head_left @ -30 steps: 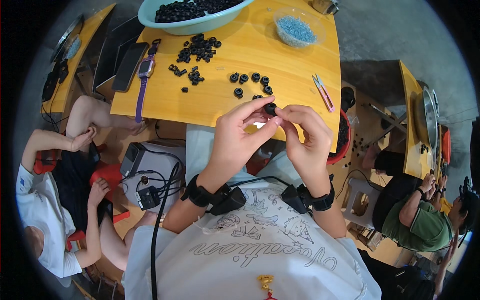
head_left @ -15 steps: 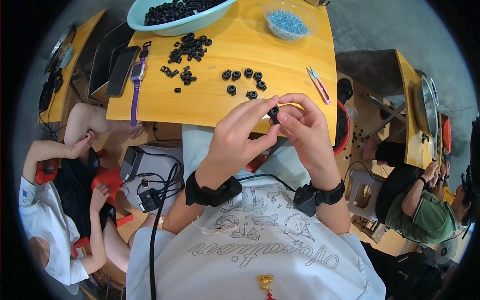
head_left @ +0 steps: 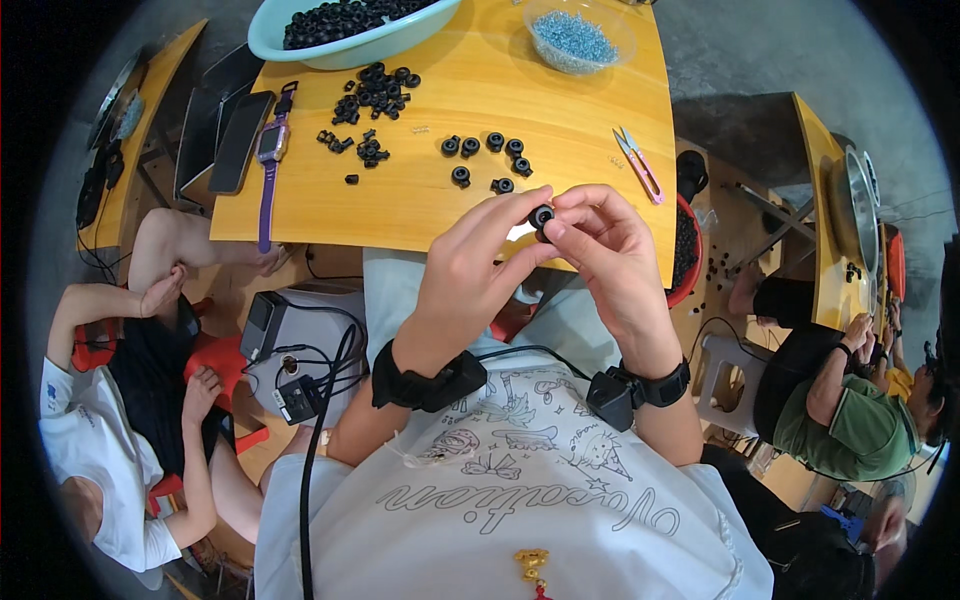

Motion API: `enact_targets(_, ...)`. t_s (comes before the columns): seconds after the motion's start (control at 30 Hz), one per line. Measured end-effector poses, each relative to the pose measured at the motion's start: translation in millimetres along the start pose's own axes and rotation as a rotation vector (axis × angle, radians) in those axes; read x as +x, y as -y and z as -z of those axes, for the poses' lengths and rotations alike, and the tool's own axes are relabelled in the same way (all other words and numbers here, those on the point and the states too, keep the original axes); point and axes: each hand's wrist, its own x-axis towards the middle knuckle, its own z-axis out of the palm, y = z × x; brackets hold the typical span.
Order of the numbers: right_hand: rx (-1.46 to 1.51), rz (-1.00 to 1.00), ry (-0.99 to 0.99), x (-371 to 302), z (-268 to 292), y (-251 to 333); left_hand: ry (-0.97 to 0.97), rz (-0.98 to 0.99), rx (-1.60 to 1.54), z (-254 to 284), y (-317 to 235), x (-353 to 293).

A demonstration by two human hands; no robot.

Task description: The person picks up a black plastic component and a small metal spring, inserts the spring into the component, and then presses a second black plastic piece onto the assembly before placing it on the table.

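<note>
Over the table's front edge, my left hand (head_left: pixel 465 255) and my right hand (head_left: pixel 620 255) meet, fingers closed. Between their fingertips they pinch a small black cord lock (head_left: pixel 541 216), a round plastic piece with its ring-shaped end showing. Just beyond my hands, several similar black cord locks (head_left: pixel 470 147) stand in a loose curve on the table. Farther left lie a heap of round black pieces (head_left: pixel 378 90) and a few smaller black plungers (head_left: pixel 371 152). Both wrists wear black straps with small devices.
On the yellow table (head_left: pixel 330 215) are a pale-green basin (head_left: pixel 350 55) of black pieces, a clear bowl (head_left: pixel 575 40) of bluish springs, pink-handled snips (head_left: pixel 640 168), a purple watch (head_left: pixel 271 150) and a phone (head_left: pixel 241 142). People sit at left and right. A red tub (head_left: pixel 688 260) stands below.
The cord lock has turned between my fingertips, so its ring-shaped end shows more. My hands stay almost in place; the left fingers shift slightly.
</note>
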Motion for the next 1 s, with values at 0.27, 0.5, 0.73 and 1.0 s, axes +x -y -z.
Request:
enact_targets(0.27,-0.013,-0.022,-0.015,0.4,2.9,-2.2,0.009,0.003,0.011,-0.6,2.6,-0.1)
enact_targets(0.5,0.0,-0.029,-0.004,1.4,4.7,-5.9,0.071,-0.019,0.118,1.6,5.3,2.0)
enact_targets(0.73,0.031,-0.052,0.022,3.0,2.0,-7.8,0.086,-0.06,0.174,1.6,5.8,2.8)
enact_targets(1.0,-0.421,0.368,0.255,5.2,16.4,-9.9,0.109,0.197,-0.162,2.9,-7.0,5.9)
